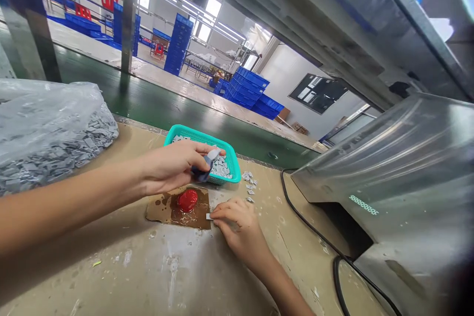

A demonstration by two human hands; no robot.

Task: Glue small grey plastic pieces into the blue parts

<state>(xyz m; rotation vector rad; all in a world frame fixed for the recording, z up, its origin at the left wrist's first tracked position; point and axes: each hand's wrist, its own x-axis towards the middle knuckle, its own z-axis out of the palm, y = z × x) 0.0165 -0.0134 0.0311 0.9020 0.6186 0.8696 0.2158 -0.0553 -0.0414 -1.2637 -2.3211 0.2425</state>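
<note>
My left hand [183, 163] is closed on a small dark object with a pale, translucent-looking end [212, 155], in front of the turquoise basket [233, 160]. What kind of object it is, I cannot make out. Between the thumb and fingers of my right hand [237, 222] is a small light grey plastic piece [208, 217], at the right edge of a wet brown cardboard [163, 212]. A glossy red lump [187, 200] sits on that cardboard. Many grey plastic pieces [221, 168] fill the basket, partly hidden by my left hand.
Several loose grey pieces [251, 185] lie right of the basket. A clear bag [55, 128] of grey parts stands at left. Behind the table runs a green conveyor belt [155, 103]. At right are a metal machine housing [407, 182] and a black cable [307, 219].
</note>
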